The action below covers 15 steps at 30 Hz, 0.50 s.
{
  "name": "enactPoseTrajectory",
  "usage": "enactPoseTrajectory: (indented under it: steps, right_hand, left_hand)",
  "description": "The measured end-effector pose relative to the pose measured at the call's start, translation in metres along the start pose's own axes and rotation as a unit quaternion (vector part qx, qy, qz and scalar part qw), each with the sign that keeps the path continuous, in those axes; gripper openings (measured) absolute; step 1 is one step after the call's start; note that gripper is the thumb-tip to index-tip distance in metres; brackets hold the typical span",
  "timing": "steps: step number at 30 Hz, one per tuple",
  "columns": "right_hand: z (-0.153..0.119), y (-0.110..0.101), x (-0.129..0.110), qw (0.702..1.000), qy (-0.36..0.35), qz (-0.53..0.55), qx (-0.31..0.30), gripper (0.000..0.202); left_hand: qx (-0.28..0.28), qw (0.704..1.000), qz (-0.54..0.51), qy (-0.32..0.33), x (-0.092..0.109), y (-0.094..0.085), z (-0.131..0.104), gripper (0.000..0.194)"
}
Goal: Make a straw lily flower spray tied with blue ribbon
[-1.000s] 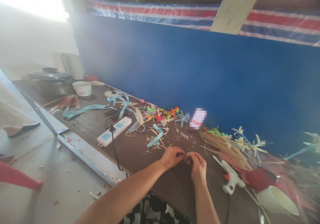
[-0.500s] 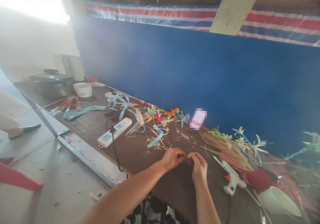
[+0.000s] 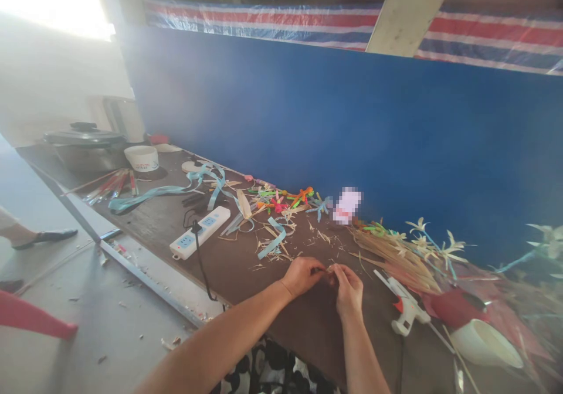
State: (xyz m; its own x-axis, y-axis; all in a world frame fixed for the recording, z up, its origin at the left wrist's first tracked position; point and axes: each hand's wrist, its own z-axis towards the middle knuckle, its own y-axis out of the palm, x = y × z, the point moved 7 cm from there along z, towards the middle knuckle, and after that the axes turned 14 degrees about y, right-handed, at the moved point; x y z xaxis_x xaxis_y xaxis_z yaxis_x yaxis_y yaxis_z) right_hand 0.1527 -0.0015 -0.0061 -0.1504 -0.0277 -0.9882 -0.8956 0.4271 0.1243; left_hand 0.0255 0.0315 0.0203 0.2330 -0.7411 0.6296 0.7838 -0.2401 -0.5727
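Observation:
My left hand (image 3: pixel 303 277) and my right hand (image 3: pixel 349 285) meet over the front of the brown table (image 3: pixel 246 277). Both are closed in a pinch, fingertips nearly touching. Between them is something small and pale, mostly hidden by the fingers and too small to name. Dry straw-like scraps (image 3: pixel 323 235) lie just beyond the hands, beside a curl of light blue ribbon (image 3: pixel 273 238). Right of my right hand rests a white glue gun (image 3: pixel 408 312) with a red trigger. A bundle of dried husk strips (image 3: pixel 396 253) spreads behind it.
A white power strip (image 3: pixel 200 233) with a black plug lies on the left. Farther back stand a white bowl (image 3: pixel 143 158) and a lidded pot (image 3: pixel 88 148). Pale husk flowers (image 3: pixel 424 244) and a white cup on its side (image 3: pixel 486 344) are at right. A blue panel (image 3: pixel 308 112) rises behind.
The view has shifted slightly. My hands stay pinched together in nearly the same place, with only slight finger movement. At far left, another person's foot has moved a little to the right.

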Motion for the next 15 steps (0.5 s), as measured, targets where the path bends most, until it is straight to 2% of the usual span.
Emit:
enactPoseTrajectory:
  steps: [15]
  right_hand:
    - [-0.0031, 0.0013, -0.0055, 1.0, -0.002, -0.01, 0.019, 0.024]
  left_hand:
    - [0.003, 1.0, 0.016, -0.002, -0.0011, 0.0005, -0.0004, 0.018]
